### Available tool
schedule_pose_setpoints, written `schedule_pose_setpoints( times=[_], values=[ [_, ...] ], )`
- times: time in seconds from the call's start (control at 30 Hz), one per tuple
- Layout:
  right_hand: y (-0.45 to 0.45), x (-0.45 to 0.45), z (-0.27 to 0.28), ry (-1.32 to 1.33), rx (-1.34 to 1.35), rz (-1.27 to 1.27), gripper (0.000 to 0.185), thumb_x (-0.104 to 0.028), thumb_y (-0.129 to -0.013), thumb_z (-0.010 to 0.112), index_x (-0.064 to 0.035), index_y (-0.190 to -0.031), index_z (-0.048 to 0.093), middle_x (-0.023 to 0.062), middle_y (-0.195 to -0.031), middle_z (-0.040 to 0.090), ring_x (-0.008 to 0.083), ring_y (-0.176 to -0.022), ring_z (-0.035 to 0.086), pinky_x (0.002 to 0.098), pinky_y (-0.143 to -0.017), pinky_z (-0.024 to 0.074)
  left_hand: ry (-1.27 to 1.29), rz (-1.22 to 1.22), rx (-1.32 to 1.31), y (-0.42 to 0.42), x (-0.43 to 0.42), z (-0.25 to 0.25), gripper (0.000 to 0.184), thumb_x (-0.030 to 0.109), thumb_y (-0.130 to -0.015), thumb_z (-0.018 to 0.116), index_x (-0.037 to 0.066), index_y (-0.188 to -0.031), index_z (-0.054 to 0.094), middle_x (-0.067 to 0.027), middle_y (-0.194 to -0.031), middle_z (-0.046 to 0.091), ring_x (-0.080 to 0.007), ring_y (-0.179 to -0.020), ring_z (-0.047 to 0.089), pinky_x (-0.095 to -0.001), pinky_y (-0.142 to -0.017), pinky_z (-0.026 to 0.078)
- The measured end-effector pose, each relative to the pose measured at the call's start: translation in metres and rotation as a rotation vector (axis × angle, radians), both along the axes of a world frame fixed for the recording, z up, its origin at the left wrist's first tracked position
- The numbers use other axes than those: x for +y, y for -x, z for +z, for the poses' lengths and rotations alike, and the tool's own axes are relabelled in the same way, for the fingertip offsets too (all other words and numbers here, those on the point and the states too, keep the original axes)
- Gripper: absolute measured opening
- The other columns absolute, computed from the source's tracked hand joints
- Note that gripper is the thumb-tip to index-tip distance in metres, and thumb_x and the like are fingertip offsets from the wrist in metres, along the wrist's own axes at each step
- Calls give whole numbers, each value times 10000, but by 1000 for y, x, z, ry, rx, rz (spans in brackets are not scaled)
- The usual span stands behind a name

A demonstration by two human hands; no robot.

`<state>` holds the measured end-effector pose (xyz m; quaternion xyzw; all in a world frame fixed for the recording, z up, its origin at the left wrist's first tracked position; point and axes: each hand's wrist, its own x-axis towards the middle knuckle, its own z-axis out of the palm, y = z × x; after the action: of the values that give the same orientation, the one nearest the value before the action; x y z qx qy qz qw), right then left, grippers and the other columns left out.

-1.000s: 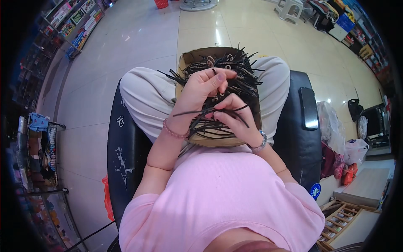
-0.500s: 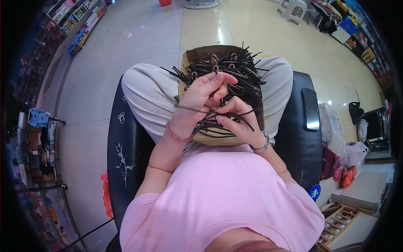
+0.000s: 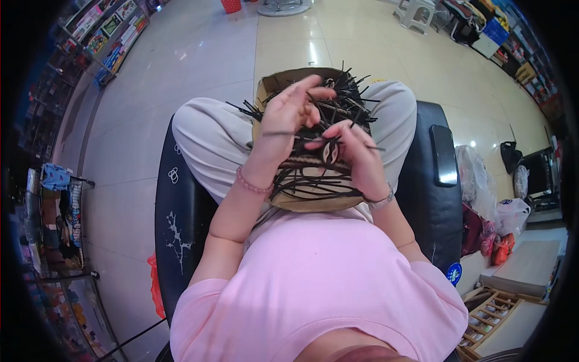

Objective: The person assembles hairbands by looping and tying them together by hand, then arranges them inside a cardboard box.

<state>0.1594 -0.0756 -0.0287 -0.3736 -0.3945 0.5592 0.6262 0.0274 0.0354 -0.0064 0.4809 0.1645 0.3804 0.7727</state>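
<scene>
A cardboard box point(image 3: 301, 204) sits in my lap, with many black cords point(image 3: 316, 186) in it, some sticking out past its edges. Above its left part is my left hand point(image 3: 291, 110), its fingers apart and somewhat blurred; a thin dark strand crosses near its wrist. My right hand point(image 3: 356, 148) is over the right part of the box, with fingers closed on black cords that stick out on both sides. A pale oval loop piece point(image 3: 330, 153) hangs just below those fingers.
A dark phone point(image 3: 444, 155) lies on the black seat to my right. White rings point(image 3: 174, 175) rest on the seat's left side. Plastic bags point(image 3: 511, 217) stand on the floor at right. Shelves point(image 3: 108, 36) and a white stool point(image 3: 416, 15) are farther off.
My left hand has opened its fingers and moved slightly up. My right hand has turned and risen, and the pale loop piece now shows beneath it.
</scene>
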Motion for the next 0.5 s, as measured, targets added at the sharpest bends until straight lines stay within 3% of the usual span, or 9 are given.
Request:
schedule_pose_setpoints(
  times=[0.13, 0.3, 0.5],
  values=[
    [-15, -1, 14, 75, 219, -56, 177, -130, -1006, 440, -10, -1012, 569, 70, -777, 608, 152, -714, 626, 228, -611, 520, -70, 486, 36, -1, -22, -14, 139, 99, -959, 569, -8, -1033, 618, -47, -865, 668, -73, -625, 504, -168, -561, 410],
    [-13, 4, 8, 67, 116, -96, 144, -114, -989, 490, -16, -1008, 594, 61, -792, 633, 127, -706, 618, 195, -603, 495, -267, 181, 267, 24, -37, -22, 121, 36, -896, 639, -8, -1007, 621, -33, -816, 655, -87, -672, 544, -195, -608, 452],
    [-11, 9, -1, 14, -121, -115, 73, -69, -941, 577, -15, -972, 615, 64, -828, 653, 109, -709, 613, 186, -613, 486, -371, 231, 398, 19, -37, -19, 109, 22, -867, 675, 5, -962, 625, -23, -777, 639, -79, -671, 544, -195, -609, 453]
  ],
)
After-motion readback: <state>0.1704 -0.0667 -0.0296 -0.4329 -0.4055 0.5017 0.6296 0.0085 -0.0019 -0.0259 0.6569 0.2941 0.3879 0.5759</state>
